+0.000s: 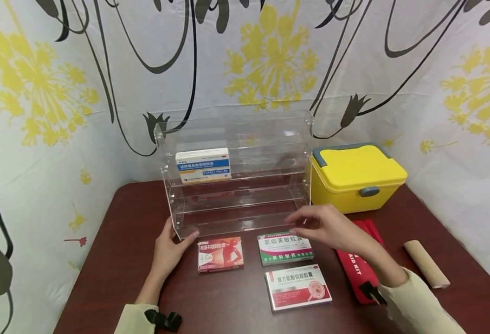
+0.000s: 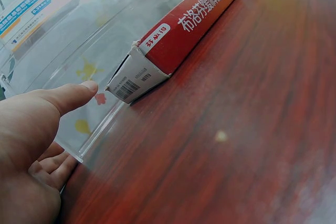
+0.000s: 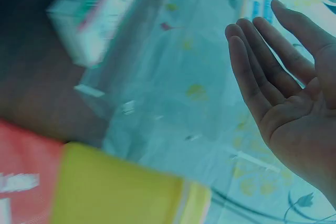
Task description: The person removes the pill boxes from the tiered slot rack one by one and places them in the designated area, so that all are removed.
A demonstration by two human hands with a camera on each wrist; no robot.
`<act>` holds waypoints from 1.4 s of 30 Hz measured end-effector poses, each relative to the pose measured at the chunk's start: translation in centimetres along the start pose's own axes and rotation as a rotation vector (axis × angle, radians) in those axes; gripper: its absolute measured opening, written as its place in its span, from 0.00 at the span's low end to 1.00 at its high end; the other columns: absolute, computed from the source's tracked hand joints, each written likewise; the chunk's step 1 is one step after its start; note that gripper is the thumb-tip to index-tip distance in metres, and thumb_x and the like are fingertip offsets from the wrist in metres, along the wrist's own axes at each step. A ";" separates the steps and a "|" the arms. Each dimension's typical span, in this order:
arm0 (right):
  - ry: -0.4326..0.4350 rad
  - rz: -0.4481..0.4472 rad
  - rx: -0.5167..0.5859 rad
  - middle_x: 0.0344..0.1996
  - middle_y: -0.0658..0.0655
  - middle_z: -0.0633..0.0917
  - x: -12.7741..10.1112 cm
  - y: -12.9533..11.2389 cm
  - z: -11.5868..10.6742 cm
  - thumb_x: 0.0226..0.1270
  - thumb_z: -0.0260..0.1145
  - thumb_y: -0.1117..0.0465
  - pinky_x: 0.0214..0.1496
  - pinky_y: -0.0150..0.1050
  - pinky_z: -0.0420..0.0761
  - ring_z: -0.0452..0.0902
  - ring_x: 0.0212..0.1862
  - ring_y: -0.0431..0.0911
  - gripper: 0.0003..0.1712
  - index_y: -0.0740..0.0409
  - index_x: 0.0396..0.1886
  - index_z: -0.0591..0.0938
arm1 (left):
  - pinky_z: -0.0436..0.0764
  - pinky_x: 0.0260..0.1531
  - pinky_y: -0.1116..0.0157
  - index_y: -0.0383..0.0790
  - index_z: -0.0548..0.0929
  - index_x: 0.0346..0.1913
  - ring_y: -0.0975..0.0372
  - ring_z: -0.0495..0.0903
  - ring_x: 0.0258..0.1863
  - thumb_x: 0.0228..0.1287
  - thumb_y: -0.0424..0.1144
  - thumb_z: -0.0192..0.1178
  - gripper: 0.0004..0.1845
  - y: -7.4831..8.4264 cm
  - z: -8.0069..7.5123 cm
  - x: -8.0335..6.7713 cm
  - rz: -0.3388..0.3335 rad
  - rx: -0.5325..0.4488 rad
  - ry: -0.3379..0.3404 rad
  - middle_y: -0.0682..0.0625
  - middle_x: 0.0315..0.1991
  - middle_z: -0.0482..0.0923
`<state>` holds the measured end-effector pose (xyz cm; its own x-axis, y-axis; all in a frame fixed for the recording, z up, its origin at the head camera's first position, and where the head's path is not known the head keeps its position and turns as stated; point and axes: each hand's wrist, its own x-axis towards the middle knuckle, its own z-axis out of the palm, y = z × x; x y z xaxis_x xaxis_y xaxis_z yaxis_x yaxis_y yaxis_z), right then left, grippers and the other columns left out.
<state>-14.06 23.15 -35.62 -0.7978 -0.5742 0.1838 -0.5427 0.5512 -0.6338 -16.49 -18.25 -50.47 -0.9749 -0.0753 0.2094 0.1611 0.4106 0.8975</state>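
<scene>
A clear acrylic display rack point(image 1: 245, 202) with stepped shelves stands on the table. My left hand point(image 1: 167, 255) holds its lower left corner, thumb in front and the other fingers at the side panel. Beside that thumb lies a red-orange medicine box point(image 1: 220, 254), its barcoded end toward the hand in the left wrist view. Over the green-and-white medicine box point(image 1: 286, 248), near the rack's lower right corner, my right hand point(image 1: 326, 227) hovers with loosely bent fingers and nothing in them. A blue-and-white medicine box point(image 1: 203, 166) stands on a rack shelf, left side.
In front of the green-and-white box lies a red-and-white medicine box point(image 1: 298, 287). A yellow lidded case point(image 1: 357, 178) stands right of the rack. The red first aid pouch point(image 1: 353, 266) lies partly under my right forearm, with a cardboard tube point(image 1: 426, 264) farther right. Patterned cloth hangs behind.
</scene>
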 end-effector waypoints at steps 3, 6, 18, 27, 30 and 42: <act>0.026 -0.062 -0.013 0.40 0.39 0.85 2.2 -1.0 -0.6 0.61 0.73 0.49 0.38 0.37 0.81 0.80 0.37 0.37 0.18 0.45 0.50 0.85 | 0.67 0.60 0.49 0.58 0.58 0.75 0.56 0.69 0.65 0.54 0.55 0.73 0.48 -0.1 0.0 0.0 -0.001 0.002 -0.003 0.46 0.64 0.73; 0.056 -0.098 -0.023 0.42 0.38 0.85 4.3 -2.0 -1.3 0.60 0.75 0.52 0.41 0.37 0.81 0.80 0.39 0.36 0.19 0.47 0.51 0.86 | 0.67 0.60 0.48 0.58 0.58 0.75 0.57 0.69 0.66 0.54 0.55 0.72 0.48 -0.2 0.1 0.1 -0.006 0.006 -0.003 0.47 0.64 0.72; 0.122 -0.206 -0.094 0.44 0.44 0.85 11.2 -5.9 -2.5 0.62 0.73 0.57 0.45 0.40 0.80 0.81 0.42 0.38 0.18 0.51 0.52 0.85 | 0.68 0.60 0.48 0.54 0.58 0.76 0.53 0.69 0.65 0.55 0.54 0.73 0.49 0.1 -0.1 0.1 0.007 0.001 -0.003 0.43 0.65 0.72; 0.134 -0.211 -0.095 0.51 0.49 0.84 15.6 -7.1 -2.9 0.65 0.71 0.58 0.50 0.40 0.77 0.80 0.47 0.43 0.20 0.56 0.56 0.83 | 0.68 0.61 0.52 0.55 0.59 0.75 0.55 0.70 0.65 0.54 0.53 0.74 0.48 0.3 -0.1 0.0 0.002 -0.009 0.008 0.45 0.65 0.72; 0.128 -0.195 -0.092 0.52 0.52 0.84 16.6 -7.0 -2.8 0.64 0.71 0.59 0.50 0.40 0.78 0.80 0.47 0.44 0.20 0.57 0.56 0.83 | 0.68 0.60 0.52 0.55 0.59 0.75 0.55 0.70 0.65 0.54 0.53 0.74 0.48 0.1 0.0 0.0 0.004 -0.011 0.003 0.44 0.65 0.72; 0.113 -0.157 -0.184 0.52 0.54 0.83 19.1 -6.6 -1.5 0.68 0.68 0.57 0.50 0.43 0.78 0.80 0.49 0.48 0.18 0.57 0.56 0.83 | 0.67 0.62 0.55 0.51 0.59 0.76 0.58 0.68 0.66 0.53 0.54 0.74 0.50 0.0 0.0 0.2 0.033 -0.002 0.019 0.47 0.67 0.70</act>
<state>-26.09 9.47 -26.81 -0.7186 -0.5959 0.3584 -0.6926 0.5675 -0.4452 -16.65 -18.28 -50.45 -0.9660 -0.0784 0.2464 0.1939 0.4111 0.8907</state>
